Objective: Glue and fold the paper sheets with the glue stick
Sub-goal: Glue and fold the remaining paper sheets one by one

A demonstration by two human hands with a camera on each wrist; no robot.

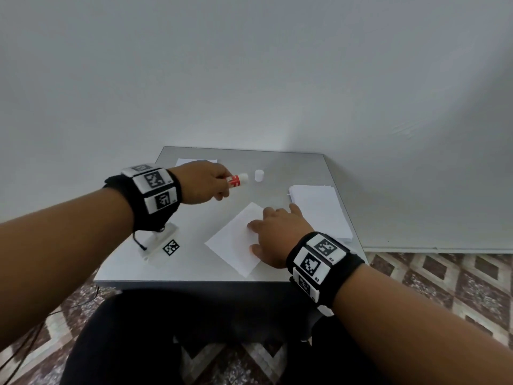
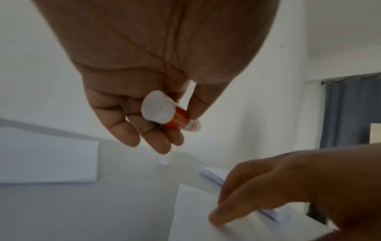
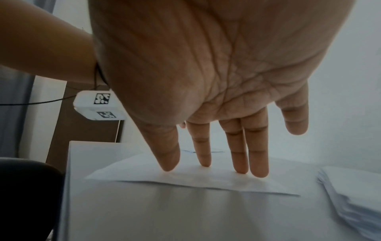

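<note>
My left hand (image 1: 205,182) holds a red and white glue stick (image 1: 237,180) above the table, its uncapped end pointing right. In the left wrist view the glue stick (image 2: 164,112) sits between thumb and fingers, white base toward the camera. Its white cap (image 1: 259,175) stands on the table just right of the stick. A single white paper sheet (image 1: 236,237) lies turned like a diamond in the middle. My right hand (image 1: 273,232) presses straight fingers (image 3: 239,156) down on the sheet (image 3: 185,177) at its right side.
A stack of white paper sheets (image 1: 319,209) lies at the right of the grey table (image 1: 291,168). Another white paper (image 1: 194,161) lies at the back left, partly behind my left hand. A white marker block (image 1: 162,244) sits at the front left. Patterned floor surrounds the table.
</note>
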